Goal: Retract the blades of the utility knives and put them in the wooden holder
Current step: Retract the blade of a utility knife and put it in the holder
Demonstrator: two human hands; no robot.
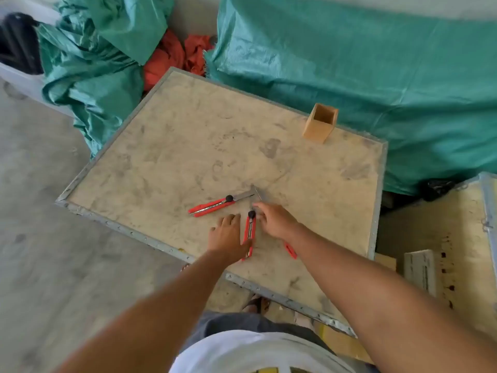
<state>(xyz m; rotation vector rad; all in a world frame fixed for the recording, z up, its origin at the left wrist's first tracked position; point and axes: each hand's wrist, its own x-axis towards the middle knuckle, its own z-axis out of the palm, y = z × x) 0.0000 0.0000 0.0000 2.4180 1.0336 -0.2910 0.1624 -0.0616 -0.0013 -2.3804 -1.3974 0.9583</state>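
Leftmost knife (212, 206) lay flat on the worn board (166, 146), red handle left, blade out and pointing right; neither of our hands touched it. Our left hand (228, 235) rested palm down on the board, fingers loosely spread, its thumb edge against the handle of the middle knife (250, 235); it clasped nothing. That knife lay between our hands, black slider at its far end, blade out. Our right hand (274, 220) had fingertips down near that slider; whether they pinched the knife we could not tell. A third knife (291, 250) showed only a red end under our right wrist. The wooden holder (320, 126) stood upright well beyond, far right.
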